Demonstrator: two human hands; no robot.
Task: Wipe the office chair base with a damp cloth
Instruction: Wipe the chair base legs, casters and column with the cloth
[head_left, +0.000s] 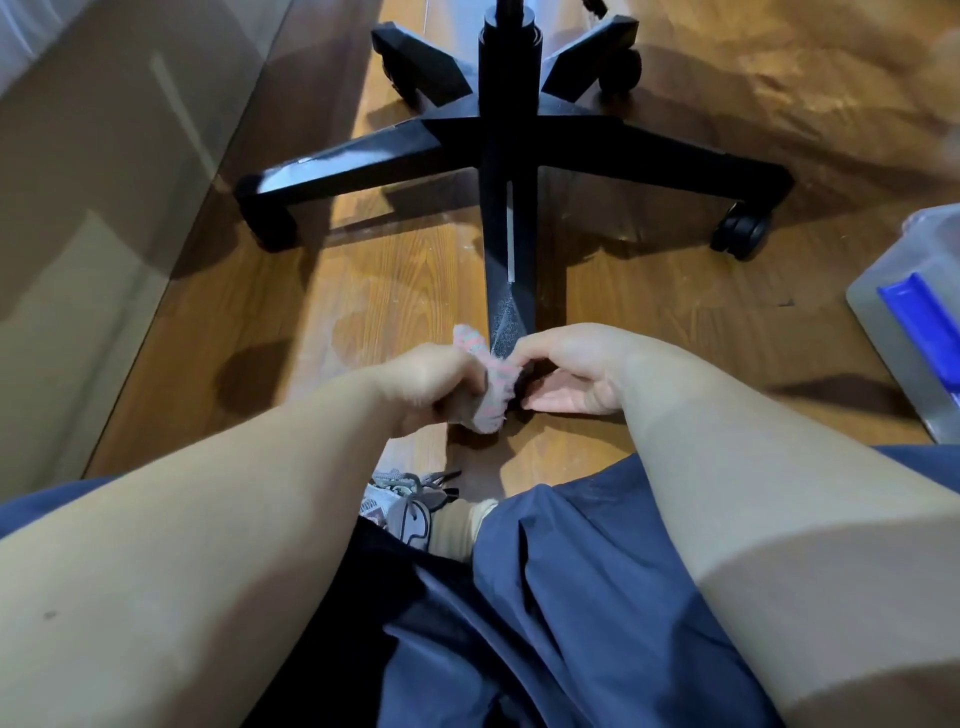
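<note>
A black five-legged office chair base (511, 135) stands on the wooden floor, with its central column at the top of the view. One leg (510, 270) points straight toward me and looks dusty near its tip. My left hand (431, 387) grips a small pink and grey cloth (491, 387) pressed against the near end of that leg. My right hand (569, 371) cups the same leg's end from the right, fingers curled around it. The caster under that leg is hidden by my hands.
A grey plastic container with a blue handle (919, 317) sits on the floor at the right edge. A pale wall or cabinet panel (104, 182) runs along the left. My knees in blue trousers and a grey shoe (410, 506) fill the foreground.
</note>
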